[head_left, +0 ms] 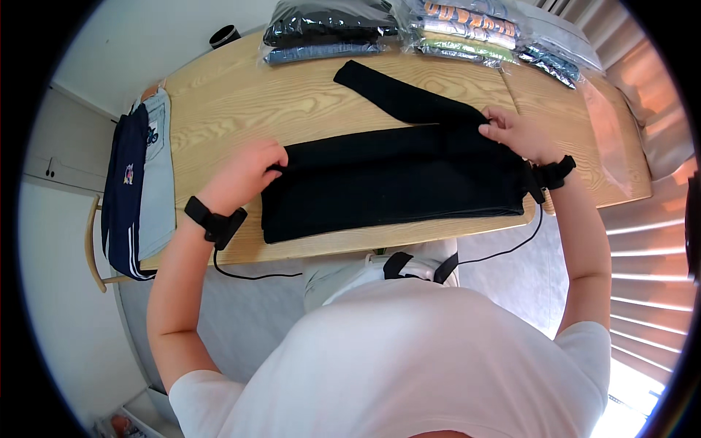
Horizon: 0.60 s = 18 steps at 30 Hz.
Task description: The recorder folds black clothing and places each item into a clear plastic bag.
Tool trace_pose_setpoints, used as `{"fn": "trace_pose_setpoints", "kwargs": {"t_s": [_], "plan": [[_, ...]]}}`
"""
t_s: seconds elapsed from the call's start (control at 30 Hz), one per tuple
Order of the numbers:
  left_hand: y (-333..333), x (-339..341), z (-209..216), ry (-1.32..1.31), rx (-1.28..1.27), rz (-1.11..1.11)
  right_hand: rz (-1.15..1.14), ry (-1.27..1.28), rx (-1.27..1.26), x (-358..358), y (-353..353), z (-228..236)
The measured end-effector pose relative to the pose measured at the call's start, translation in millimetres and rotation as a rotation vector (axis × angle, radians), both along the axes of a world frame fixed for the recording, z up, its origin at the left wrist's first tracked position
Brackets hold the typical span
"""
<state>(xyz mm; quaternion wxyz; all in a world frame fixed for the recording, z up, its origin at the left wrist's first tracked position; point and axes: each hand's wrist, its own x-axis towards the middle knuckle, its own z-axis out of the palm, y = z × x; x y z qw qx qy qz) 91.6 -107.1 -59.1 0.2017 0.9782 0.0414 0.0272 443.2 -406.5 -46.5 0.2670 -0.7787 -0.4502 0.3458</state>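
A black long-sleeved top (pixel 380 179) lies folded lengthwise on the wooden table (pixel 226 95), close to its near edge. One sleeve stretches from its right end away toward the far middle of the table. My left hand (pixel 255 169) pinches the fabric at the far left corner, fingers closed. At the far right, where the sleeve meets the body, my right hand (pixel 515 133) grips the cloth between thumb and fingers. Each wrist wears a black strap with a small device and a cable.
Clear bags of folded clothes (pixel 328 33) are stacked along the far edge, with more bagged garments (pixel 467 33) beside them. Navy trousers (pixel 128 186) and light blue jeans (pixel 158 168) hang over the left end. Behind stands a black cup (pixel 224 36). An orange curtain (pixel 650 241) borders the right.
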Motion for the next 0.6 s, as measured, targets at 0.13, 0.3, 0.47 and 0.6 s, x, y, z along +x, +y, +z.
{"fn": "trace_pose_setpoints", "kwargs": {"t_s": [0.13, 0.3, 0.47, 0.6], "plan": [[-5.0, -2.1, -11.9, 0.018, 0.056, -0.073, 0.063, 0.058, -0.047, 1.9, -4.3, -21.2], [-0.9, 2.2, 3.3, 0.063, -0.088, -0.002, 0.078, -0.050, 0.058, 3.2, 9.3, -13.0], [3.9, -6.5, 5.0, 0.037, -0.060, 0.033, -0.043, 0.212, 0.356, -9.8, 16.7, 4.3], [-0.7, -11.1, 5.7, 0.050, 0.031, 0.032, 0.004, 0.174, 0.147, 7.6, 6.6, 3.9]]}}
